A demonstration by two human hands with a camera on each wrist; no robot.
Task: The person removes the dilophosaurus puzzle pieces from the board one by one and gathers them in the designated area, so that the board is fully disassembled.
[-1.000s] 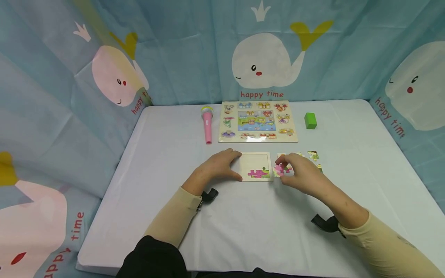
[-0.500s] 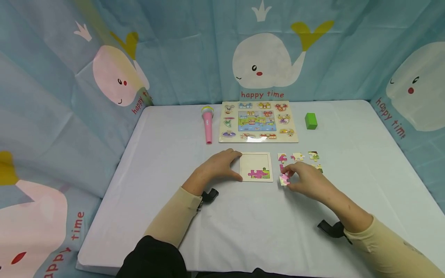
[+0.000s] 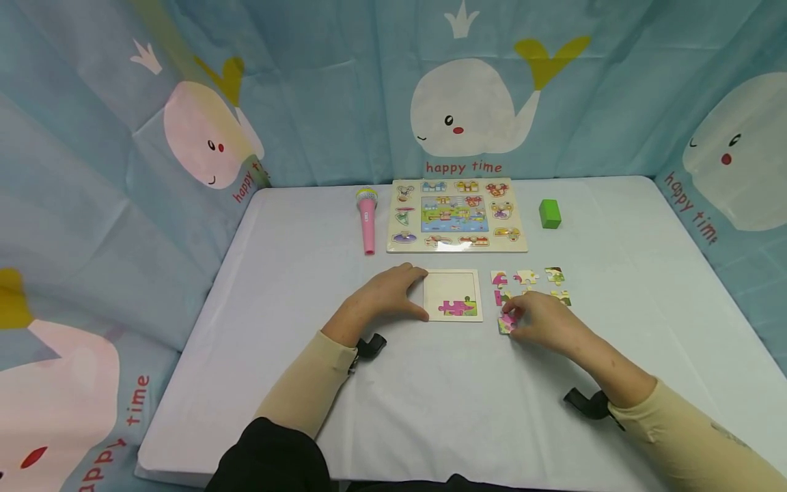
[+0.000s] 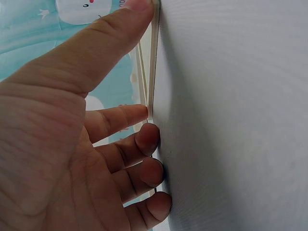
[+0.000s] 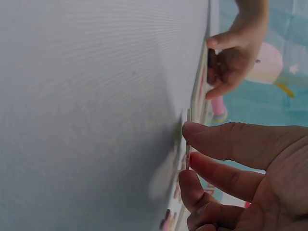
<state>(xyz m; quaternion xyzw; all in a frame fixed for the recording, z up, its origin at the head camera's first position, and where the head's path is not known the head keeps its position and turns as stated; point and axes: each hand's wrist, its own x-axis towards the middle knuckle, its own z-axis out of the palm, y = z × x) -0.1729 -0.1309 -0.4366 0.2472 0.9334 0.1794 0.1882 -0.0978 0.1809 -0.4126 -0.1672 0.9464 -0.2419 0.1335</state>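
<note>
My right hand (image 3: pixel 550 321) pinches a pink puzzle piece (image 3: pixel 506 324) between thumb and fingers, close over the table. In the right wrist view the puzzle piece (image 5: pixel 188 115) shows edge-on at the fingertips. My left hand (image 3: pixel 389 295) rests beside the cream puzzle tray (image 3: pixel 444 283), its thumb and forefinger spread along the left edge. The left wrist view shows its thumb (image 4: pixel 103 43) and fairly straight fingers against that edge. Pink and green pieces (image 3: pixel 458 307) lie joined in the tray's lower right corner.
Several loose puzzle pieces (image 3: pixel 555 275) lie right of the tray, some partly hidden by my right hand. Behind stand a large picture puzzle board (image 3: pixel 455 242), a pink toy microphone (image 3: pixel 367 225) and a green block (image 3: pixel 550 214). A blue whale-print curtain (image 3: pixel 344 102) backs the table.
My right hand has moved the pink puzzle piece away from the tray's right edge, rightward and toward me, and turned it a little. The left hand and the tray stay put.
</note>
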